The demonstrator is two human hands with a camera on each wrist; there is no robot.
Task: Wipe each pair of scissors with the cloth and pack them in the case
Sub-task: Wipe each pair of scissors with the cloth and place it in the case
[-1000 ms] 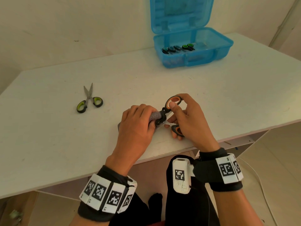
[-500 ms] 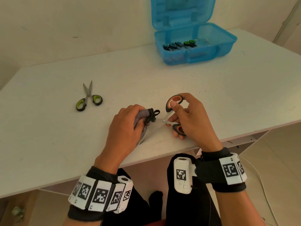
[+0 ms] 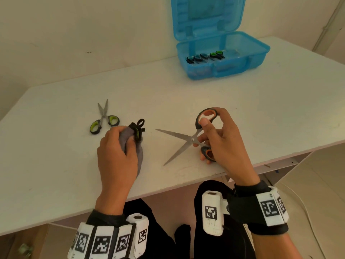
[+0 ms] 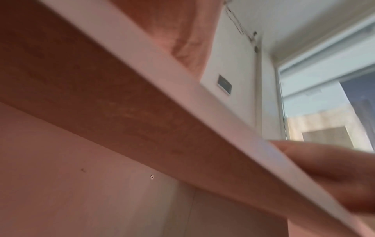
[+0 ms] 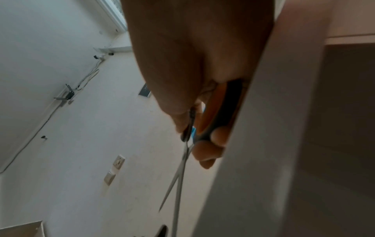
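Observation:
My right hand (image 3: 214, 135) grips the orange-handled scissors (image 3: 183, 140) by both handle loops near the table's front edge; their blades are spread wide and point left. In the right wrist view the same scissors (image 5: 182, 163) run down from my fingers (image 5: 207, 154). My left hand (image 3: 119, 148) clutches the bunched grey cloth (image 3: 139, 154) on the table, well left of the blade tips. A green-handled pair of scissors (image 3: 104, 118) lies just beyond that hand. The open blue case (image 3: 240, 60) stands at the back with several scissors (image 3: 205, 57) inside.
The white table (image 3: 186, 94) ends at a front edge just behind my wrists. A wall runs along its far side. The left wrist view shows only the table's underside (image 4: 121, 104) and a blurred bit of hand.
My left hand has drawn the cloth off the orange scissors' blades and moved left, away from them. The blades now stand bare and spread wide. My right hand keeps its hold.

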